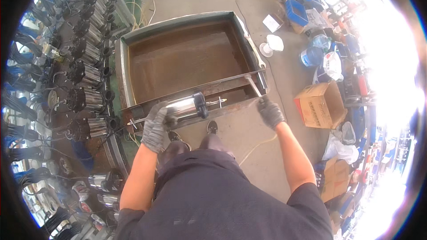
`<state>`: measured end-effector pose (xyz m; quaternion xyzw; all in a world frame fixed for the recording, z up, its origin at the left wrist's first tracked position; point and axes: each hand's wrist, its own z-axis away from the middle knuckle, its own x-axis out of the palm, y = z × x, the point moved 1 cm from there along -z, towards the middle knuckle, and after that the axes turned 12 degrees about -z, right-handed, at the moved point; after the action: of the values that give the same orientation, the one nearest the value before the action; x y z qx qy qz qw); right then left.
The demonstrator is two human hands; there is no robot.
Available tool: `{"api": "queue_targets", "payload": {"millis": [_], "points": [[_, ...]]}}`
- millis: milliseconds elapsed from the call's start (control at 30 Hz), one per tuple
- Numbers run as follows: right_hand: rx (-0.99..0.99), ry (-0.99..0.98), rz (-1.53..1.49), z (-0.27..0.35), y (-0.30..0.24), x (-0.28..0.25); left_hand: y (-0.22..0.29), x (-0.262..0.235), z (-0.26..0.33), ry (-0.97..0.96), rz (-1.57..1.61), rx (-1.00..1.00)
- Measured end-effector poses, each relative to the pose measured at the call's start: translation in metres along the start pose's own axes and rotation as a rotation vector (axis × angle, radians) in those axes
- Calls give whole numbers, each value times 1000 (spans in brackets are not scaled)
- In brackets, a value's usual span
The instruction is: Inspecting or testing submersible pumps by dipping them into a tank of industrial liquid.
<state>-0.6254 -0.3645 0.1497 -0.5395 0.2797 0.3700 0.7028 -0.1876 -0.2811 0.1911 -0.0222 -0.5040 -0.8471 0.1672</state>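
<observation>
My left hand [155, 122], in a grey glove, is closed round the left end of a shiny metal motor cylinder [181, 107] with a black end cap [201, 105]. The cylinder lies sideways near the front rim of a rectangular tank. A thin metal shaft with a small crosspiece [218, 102] sticks out of the cap to the right. Gloved too, my right hand [269, 114] is closed on the handle of a hammer [253, 84]. The hammer's head is at the tank's front right corner, apart from the cylinder.
Brownish liquid fills the tank [122, 71]; a large wrench [252, 46] lies along its right rim. Rows of similar motors [91, 75] with cables stand on the left. To the right are an open cardboard box [318, 106], a water jug [311, 56] and cluttered shelves. A hose [258, 144] crosses the floor.
</observation>
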Motion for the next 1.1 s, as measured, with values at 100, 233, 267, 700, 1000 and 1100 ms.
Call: {"api": "queue_targets", "payload": {"millis": [100,233,267,700,1000,1100], "points": [[56,15,-55,-28,61,-10,-23,-24,5,146,13,31],[163,7,-112,-61,103,2,-43,-45,22,309,-5,61],[222,50,-79,-69,108,6,-46,-48,28,349,-44,40],[32,210,-418,-84,173,48,-89,-146,82,903,-625,95],[-451,-119,-547,-19,-141,65,-43,-192,2,638,-1418,-109],[-384,-249,-438,-11,-219,77,-23,-190,-6,438,-1631,-416]]}}
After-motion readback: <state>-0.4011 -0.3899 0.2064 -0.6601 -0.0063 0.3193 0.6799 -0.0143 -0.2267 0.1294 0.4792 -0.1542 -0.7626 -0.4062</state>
